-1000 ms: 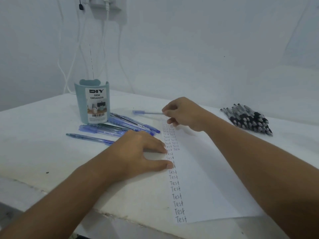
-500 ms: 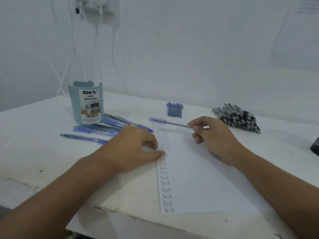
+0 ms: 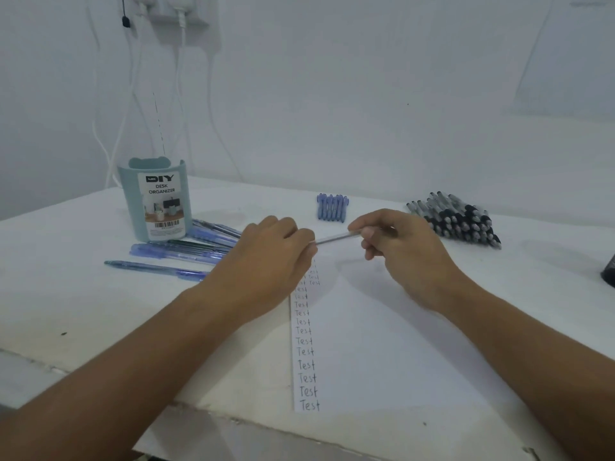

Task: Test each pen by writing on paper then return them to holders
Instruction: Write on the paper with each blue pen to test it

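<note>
A clear pen is held level above the white paper between both hands. My right hand pinches its right part. My left hand grips its left end, which is hidden under the fingers. The paper carries a column of handwritten "Test" words down its left edge. A teal desk organizer stands at the back left, with several blue pens lying loose beside it on the white table.
A row of blue pen caps lies behind the hands. A pile of black-and-grey pens sits at the back right. A dark object shows at the right edge. Cables hang down the wall at the left.
My right hand lifted the pen off the table toward the middle. My left hand left the paper's edge and took hold of the pen's left end.
</note>
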{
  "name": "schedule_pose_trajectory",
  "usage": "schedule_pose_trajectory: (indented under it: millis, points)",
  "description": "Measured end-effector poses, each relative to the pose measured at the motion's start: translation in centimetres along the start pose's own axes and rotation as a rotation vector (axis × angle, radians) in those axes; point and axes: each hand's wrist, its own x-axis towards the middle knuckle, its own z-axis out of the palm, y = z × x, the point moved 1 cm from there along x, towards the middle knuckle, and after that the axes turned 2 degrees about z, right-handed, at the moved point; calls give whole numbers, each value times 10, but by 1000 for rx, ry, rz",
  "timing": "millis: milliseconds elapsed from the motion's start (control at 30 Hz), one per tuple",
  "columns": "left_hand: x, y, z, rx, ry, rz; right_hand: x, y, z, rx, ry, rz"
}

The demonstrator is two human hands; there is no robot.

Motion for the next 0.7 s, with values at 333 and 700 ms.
schedule_pose_trajectory:
  millis: [333,700]
  points:
    - [-3,7,1,-229,-40,-43,-7,-7,12,868,-196,287]
    - [-5,3,-1,-305,51,-80,-12,-6,17,686,-170,300]
